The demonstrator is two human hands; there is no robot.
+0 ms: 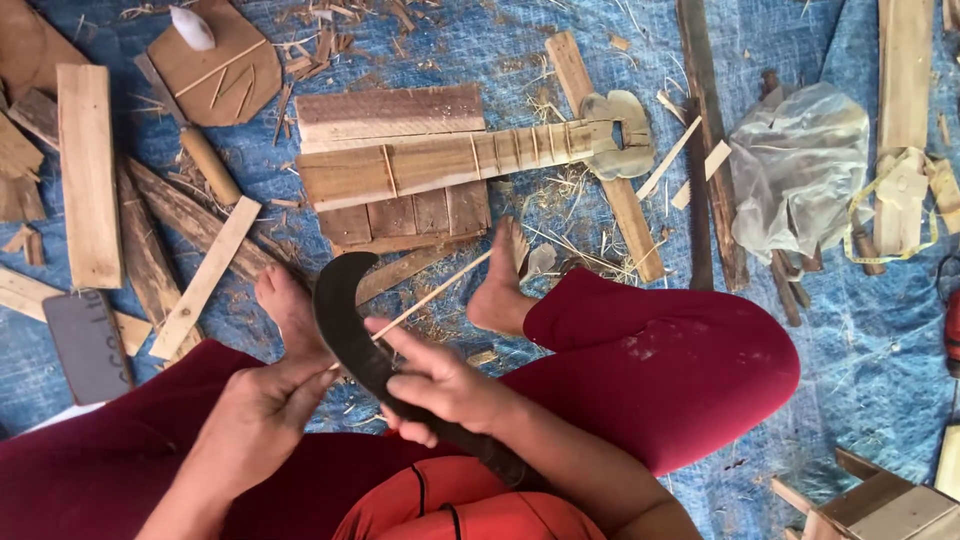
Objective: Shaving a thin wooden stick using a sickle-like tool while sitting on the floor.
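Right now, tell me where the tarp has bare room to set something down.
The blue tarp is barest at right, between the red-clad knee, the plastic bag and the small wooden stool. Crowded: planks at left, and shavings around the wooden guitar.

A curved dark metal blade (345, 320), matt and stained, crosses a thin pale wooden sliver (440, 290). Rough, unfinished brown wooden guitar-shaped piece (440, 160) lies on woven blue plastic tarpaulin (860, 340) beside crinkled translucent plastic bag (795, 165).
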